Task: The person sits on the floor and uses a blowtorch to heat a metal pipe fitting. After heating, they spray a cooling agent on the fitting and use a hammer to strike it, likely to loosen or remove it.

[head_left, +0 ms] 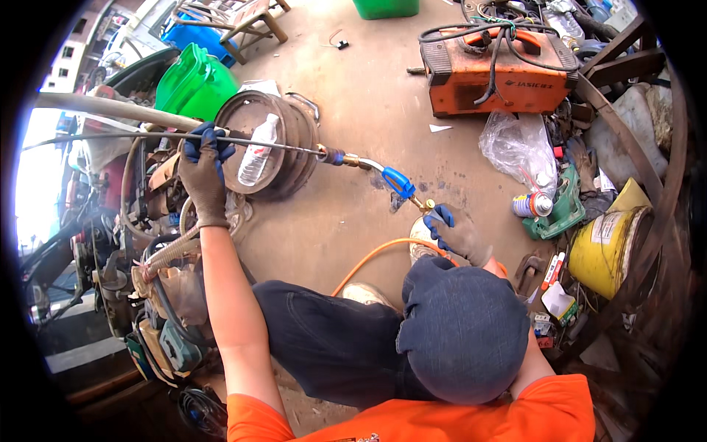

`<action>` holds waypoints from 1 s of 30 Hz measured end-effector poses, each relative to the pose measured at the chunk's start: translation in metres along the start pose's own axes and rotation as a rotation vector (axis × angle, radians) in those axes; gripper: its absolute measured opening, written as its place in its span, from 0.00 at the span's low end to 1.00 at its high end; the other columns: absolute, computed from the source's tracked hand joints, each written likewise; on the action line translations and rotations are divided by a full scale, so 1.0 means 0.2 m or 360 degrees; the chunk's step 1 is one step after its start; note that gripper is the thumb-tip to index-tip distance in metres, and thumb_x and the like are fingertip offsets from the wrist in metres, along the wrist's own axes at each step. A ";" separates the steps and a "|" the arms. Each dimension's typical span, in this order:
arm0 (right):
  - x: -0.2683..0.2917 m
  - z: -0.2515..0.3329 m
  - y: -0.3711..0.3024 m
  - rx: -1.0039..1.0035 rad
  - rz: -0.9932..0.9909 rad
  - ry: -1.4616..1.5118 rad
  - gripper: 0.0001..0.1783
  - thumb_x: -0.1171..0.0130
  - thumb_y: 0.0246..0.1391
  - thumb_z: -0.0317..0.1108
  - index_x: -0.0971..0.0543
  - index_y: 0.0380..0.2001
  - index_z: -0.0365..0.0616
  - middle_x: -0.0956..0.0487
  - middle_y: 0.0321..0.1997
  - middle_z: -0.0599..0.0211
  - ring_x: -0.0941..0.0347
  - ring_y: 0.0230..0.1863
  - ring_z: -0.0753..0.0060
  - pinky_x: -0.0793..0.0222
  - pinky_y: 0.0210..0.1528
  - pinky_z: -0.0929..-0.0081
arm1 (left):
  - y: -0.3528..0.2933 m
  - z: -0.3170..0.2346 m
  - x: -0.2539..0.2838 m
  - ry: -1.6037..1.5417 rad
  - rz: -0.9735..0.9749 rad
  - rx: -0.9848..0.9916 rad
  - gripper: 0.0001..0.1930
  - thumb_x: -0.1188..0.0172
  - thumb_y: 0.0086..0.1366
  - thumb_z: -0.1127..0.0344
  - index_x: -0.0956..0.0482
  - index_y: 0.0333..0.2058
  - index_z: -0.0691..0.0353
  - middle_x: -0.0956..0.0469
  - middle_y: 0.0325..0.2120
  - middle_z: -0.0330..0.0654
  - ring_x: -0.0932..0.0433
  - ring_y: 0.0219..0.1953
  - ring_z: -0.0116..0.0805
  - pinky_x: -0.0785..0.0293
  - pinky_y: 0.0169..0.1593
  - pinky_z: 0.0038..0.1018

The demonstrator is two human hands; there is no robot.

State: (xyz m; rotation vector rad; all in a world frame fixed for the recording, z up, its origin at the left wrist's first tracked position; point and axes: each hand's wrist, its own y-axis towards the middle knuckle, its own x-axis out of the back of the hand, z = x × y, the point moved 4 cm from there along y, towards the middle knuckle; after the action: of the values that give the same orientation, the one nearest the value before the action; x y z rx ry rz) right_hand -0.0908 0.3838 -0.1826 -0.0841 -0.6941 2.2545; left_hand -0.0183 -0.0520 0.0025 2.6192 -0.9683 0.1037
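Observation:
My left hand (202, 173), in a grey glove with blue fingertips, is closed round the end of a wooden pole (118, 109). A long thin dark rod (110, 137) passes at its fingers and runs right to the nozzle of a gas torch (398, 182); whether the fingers grip it too is unclear. The torch has a bent metal neck, a blue handle and brass fittings. My gloved right hand (464, 237) curls at the torch's rear brass valve. An orange hose (375, 258) runs from under that hand. My dark-trousered knee (464, 335) hides part of the right forearm.
Behind the rod lie a rusty wheel rim (239, 110) and a clear plastic bottle (258, 151). An orange welding machine (501, 77) stands far right. A spray can (532, 205), a yellow bucket (607, 247) and scrap line the right; tools crowd the left. A green bin (195, 81) is far left.

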 end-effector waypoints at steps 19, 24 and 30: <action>0.00 0.01 0.00 0.0010 -0.0004 0.0011 0.17 0.39 0.59 0.40 0.22 0.44 0.38 0.21 0.30 0.61 0.24 0.31 0.71 0.27 0.36 0.67 | -0.05 -0.09 -0.15 -0.0138 0.0061 -0.0006 0.12 0.41 0.71 0.69 0.22 0.47 0.73 0.18 0.37 0.49 0.17 0.34 0.31 0.16 0.36 0.25; 0.03 -0.02 -0.02 -0.0086 -0.0021 0.0104 0.16 0.39 0.59 0.38 0.22 0.45 0.39 0.21 0.30 0.62 0.23 0.30 0.72 0.26 0.36 0.69 | -0.08 -0.15 -0.25 -0.0142 0.0044 -0.0025 0.11 0.42 0.71 0.70 0.21 0.46 0.72 0.17 0.36 0.48 0.17 0.33 0.29 0.17 0.34 0.22; 0.06 -0.06 -0.02 0.0017 -0.0027 0.0025 0.16 0.40 0.58 0.39 0.22 0.45 0.39 0.20 0.30 0.61 0.23 0.29 0.70 0.27 0.36 0.68 | -0.05 -0.15 -0.23 -0.0118 -0.0053 0.0073 0.10 0.40 0.69 0.70 0.21 0.44 0.72 0.17 0.34 0.49 0.19 0.27 0.28 0.18 0.31 0.21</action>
State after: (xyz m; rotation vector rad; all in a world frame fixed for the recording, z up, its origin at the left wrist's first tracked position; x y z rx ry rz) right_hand -0.0940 0.3999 -0.1896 -0.0906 -0.6723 2.2388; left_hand -0.0449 -0.0064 0.0191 2.6971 -0.9568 0.0208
